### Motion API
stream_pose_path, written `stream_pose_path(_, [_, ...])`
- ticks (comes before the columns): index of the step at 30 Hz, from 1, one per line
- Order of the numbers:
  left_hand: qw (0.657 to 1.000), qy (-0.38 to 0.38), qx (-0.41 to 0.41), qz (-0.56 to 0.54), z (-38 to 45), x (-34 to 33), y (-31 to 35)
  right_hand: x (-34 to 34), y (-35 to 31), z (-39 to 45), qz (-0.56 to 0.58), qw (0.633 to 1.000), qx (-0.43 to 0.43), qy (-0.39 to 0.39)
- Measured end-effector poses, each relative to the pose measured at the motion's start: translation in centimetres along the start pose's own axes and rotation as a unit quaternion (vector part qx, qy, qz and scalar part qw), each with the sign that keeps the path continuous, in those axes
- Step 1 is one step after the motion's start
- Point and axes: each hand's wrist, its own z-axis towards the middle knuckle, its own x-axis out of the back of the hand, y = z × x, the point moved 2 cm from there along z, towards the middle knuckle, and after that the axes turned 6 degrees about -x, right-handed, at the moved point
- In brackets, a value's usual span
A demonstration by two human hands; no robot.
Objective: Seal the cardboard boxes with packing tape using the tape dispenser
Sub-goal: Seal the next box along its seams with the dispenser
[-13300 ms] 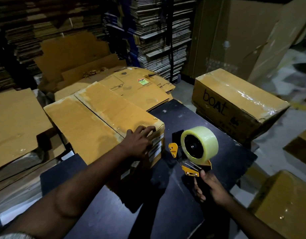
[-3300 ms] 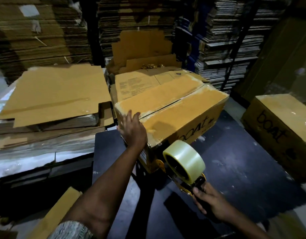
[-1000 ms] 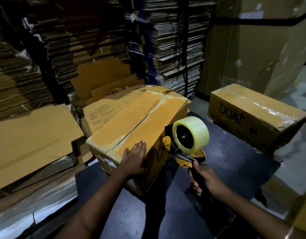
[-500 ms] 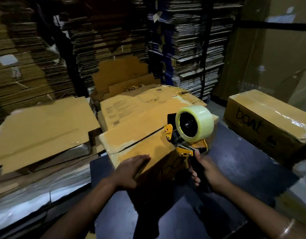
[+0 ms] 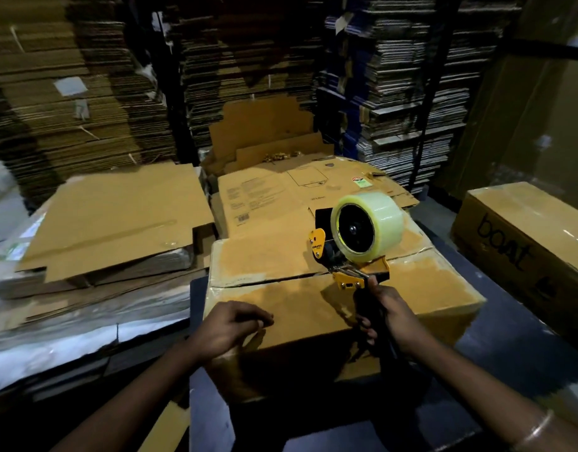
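Observation:
A brown cardboard box (image 5: 281,308) lies on the dark table (image 5: 509,347) right in front of me, its top flaps closed with the seam running left to right. My left hand (image 5: 228,327) rests on the near top edge of the box with its fingers curled under. My right hand (image 5: 388,318) grips the black handle of the yellow tape dispenser (image 5: 349,272), which carries a roll of clear tape (image 5: 369,233). The dispenser's front end is above the seam near the middle of the box top.
A second box marked "boat" (image 5: 525,243) stands at the right, its top covered with tape. Flattened cartons (image 5: 118,220) lie stacked at the left and behind the box (image 5: 297,190). Tall stacks of flat cardboard (image 5: 69,93) fill the background.
The box has swung round so its long side faces me. My left hand slid to the near edge and curled. My right hand brought the dispenser over the box top.

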Motion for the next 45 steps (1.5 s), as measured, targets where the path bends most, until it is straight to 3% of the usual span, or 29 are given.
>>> stream_pose_path(3, [0.994, 0.088, 0.066, -0.002, 1.7, -0.9, 1.3, 0.7, -0.3, -0.3, -0.01, 1.0, 0.012, -0.009])
stream_pose_path(6, [0.963, 0.164, 0.159, -0.141, 4.8, -3.4, 3.5, 2.1, -0.8, -0.4, -0.015, 1.0, 0.014, -0.019])
stream_pose_path(8, [0.909, 0.132, 0.273, -0.284, 7.4, -5.4, 5.4, 3.1, -1.2, -0.4, -0.02, 1.0, 0.013, -0.016])
stream_pose_path(10, [0.856, 0.053, 0.348, -0.378, 10.1, -7.3, 7.0, 4.3, -1.9, -0.6, -0.021, 1.0, 0.014, -0.018])
stream_pose_path(14, [0.827, -0.034, 0.37, -0.421, 15.3, -10.5, 9.0, 7.6, -3.5, -0.9, -0.022, 0.999, 0.006, -0.028])
stream_pose_path(18, [0.843, -0.027, 0.37, -0.39, 19.7, -13.6, 11.4, 11.7, -4.8, -1.5, -0.024, 0.999, 0.002, -0.034])
stream_pose_path(23, [0.9, -0.03, 0.335, -0.277, 24.3, -16.9, 13.8, 16.7, -6.1, -2.2, -0.033, 0.999, -0.008, -0.025])
stream_pose_path(26, [0.909, -0.035, 0.331, -0.252, 26.9, -18.1, 14.4, 19.3, -6.6, -2.9, -0.022, 0.999, -0.034, -0.014])
stream_pose_path(33, [0.96, -0.063, 0.246, -0.118, 34.4, -20.4, 10.9, 24.4, -5.8, -2.4, -0.075, 0.995, -0.071, -0.003])
stream_pose_path(36, [0.969, -0.041, 0.235, -0.063, 38.4, -21.9, 7.8, 25.6, -6.2, -2.3, -0.069, 0.995, -0.064, -0.019])
stream_pose_path(39, [0.977, 0.0, 0.215, 0.003, 38.6, -22.1, 13.4, 26.6, -6.9, -2.4, -0.07, 0.996, -0.062, -0.01])
stream_pose_path(45, [0.961, 0.061, 0.213, 0.163, 42.3, -20.2, 15.4, 26.2, -8.0, -1.9, -0.064, 0.995, -0.07, 0.002])
